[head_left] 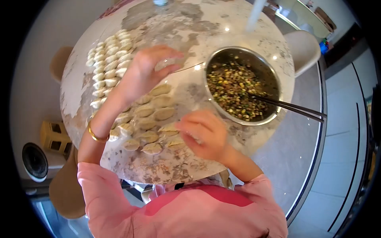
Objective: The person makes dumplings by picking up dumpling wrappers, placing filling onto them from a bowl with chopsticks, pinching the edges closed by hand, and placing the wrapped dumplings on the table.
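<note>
Blur softens both hands. The left hand (152, 65) reaches over the dumplings (164, 114), hiding some; its thumb and fingers stand apart. The right hand (206, 133) is curled beside the nearest dumplings, and I cannot tell whether it holds one. A pale object (160, 2) is cut off at the far edge.

The dumplings lie in rows on the left and middle of a round, mottled table (186, 39). On the right, a metal bowl (270, 81) holds chopped filling (234, 89); two dark chopsticks (297, 108) rest in it, jutting rightward past the table edge. A white chair (303, 51) stands far right.

Bare table lies beyond the left hand and along the near edge.
</note>
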Tool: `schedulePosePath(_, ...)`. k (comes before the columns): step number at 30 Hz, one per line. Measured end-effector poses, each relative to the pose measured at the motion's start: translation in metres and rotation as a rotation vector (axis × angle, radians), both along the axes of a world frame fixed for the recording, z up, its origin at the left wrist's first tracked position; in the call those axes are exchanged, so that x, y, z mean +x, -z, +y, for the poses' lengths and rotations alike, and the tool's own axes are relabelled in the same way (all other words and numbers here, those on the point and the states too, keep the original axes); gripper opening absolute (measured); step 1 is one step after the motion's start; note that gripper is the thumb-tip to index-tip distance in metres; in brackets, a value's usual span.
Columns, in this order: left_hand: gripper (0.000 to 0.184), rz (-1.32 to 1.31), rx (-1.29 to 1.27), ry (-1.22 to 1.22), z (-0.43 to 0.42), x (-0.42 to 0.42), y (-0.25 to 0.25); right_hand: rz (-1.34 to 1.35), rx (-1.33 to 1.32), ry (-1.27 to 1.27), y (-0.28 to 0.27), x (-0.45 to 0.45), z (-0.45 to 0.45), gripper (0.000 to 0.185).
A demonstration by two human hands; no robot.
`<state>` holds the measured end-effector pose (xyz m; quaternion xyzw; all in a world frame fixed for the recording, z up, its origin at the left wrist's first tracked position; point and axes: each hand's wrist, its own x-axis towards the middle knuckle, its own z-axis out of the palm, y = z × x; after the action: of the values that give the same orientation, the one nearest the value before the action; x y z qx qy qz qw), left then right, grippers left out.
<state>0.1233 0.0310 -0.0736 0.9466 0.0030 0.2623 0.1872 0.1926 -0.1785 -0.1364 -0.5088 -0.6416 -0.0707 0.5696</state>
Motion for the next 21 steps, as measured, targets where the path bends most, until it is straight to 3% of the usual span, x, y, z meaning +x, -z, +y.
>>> schedulePosePath(1,0.029,-0.015,0.005,0.029,-0.010,0.003,-0.007,-0.055,0.029,-0.012,-0.013,0.003,-0.017,0.031)
schedulePosePath(4,0.027,-0.002,0.001,0.066,-0.031,0.000,-0.015,-0.157,-0.039,0.138,-0.050,0.018,-0.120,0.023)
schedulePosePath(5,0.028,0.008,-0.038,0.002,-0.031,-0.006,-0.014,0.052,0.390,0.193,-0.046,0.026,-0.148,0.015)
schedulePosePath(8,0.024,-0.026,-0.074,-0.163,-0.025,-0.029,-0.005,-0.145,1.115,0.967,-0.063,0.119,-0.212,0.025)
schedulePosePath(10,0.021,-0.003,-0.261,-0.286,-0.022,-0.048,0.000,0.056,0.915,1.237,-0.043,0.188,-0.246,0.024)
schedulePosePath(11,0.020,-0.011,-0.329,-0.328,-0.016,-0.058,0.005,0.221,0.847,1.263,-0.025,0.224,-0.243,0.019)
schedulePosePath(13,0.019,-0.028,-0.393,-0.366,-0.009,-0.076,0.013,0.407,0.451,1.158,-0.002,0.269,-0.208,0.012)
schedulePosePath(15,0.020,-0.078,-0.483,-0.474,-0.009,-0.090,0.019,0.149,-0.009,1.005,0.019,0.297,-0.166,0.015)
schedulePosePath(17,0.020,-0.076,-0.488,-0.506,-0.009,-0.106,0.025,0.135,-0.090,0.651,0.023,0.302,-0.110,0.013)
schedulePosePath(21,0.021,-0.088,-0.557,-0.679,-0.008,-0.137,0.038,0.071,-0.314,0.353,0.034,0.315,-0.044,0.013)
